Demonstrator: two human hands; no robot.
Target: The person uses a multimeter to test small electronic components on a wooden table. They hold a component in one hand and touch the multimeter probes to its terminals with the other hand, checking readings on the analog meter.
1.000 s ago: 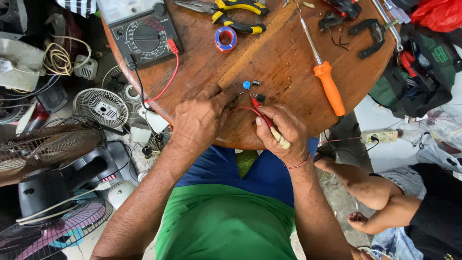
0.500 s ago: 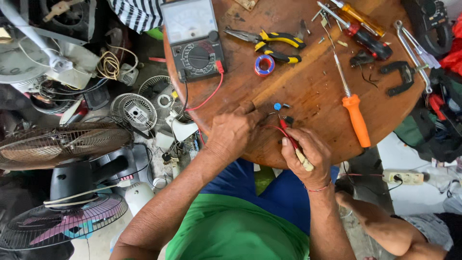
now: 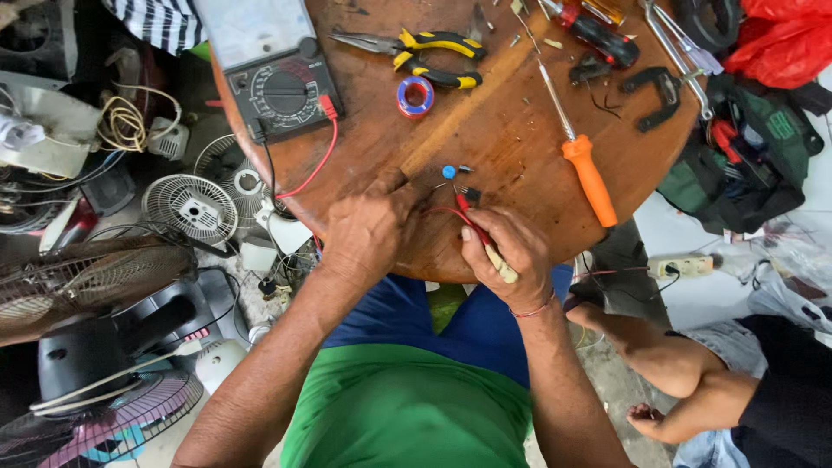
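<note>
The red probe (image 3: 472, 227) lies slanted in the right hand (image 3: 507, 251), grip closed around it, tip pointing up-left toward a small blue part (image 3: 449, 172) on the round wooden bench (image 3: 520, 147). The left hand (image 3: 368, 230) pinches red wire beside it. An orange-handled screwdriver (image 3: 589, 178) lies nearby.

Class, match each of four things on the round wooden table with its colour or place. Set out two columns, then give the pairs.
Things:
1. long screwdriver
2. pliers
3. ring-shaped roll of tape
4. dial-faced test meter

Colour or place:
A. blue and red, beside the pliers
B. at the table's left edge, with red and black leads
C. orange handle
D. yellow and black handles

Pairs: 1-C, 2-D, 3-A, 4-B
</note>
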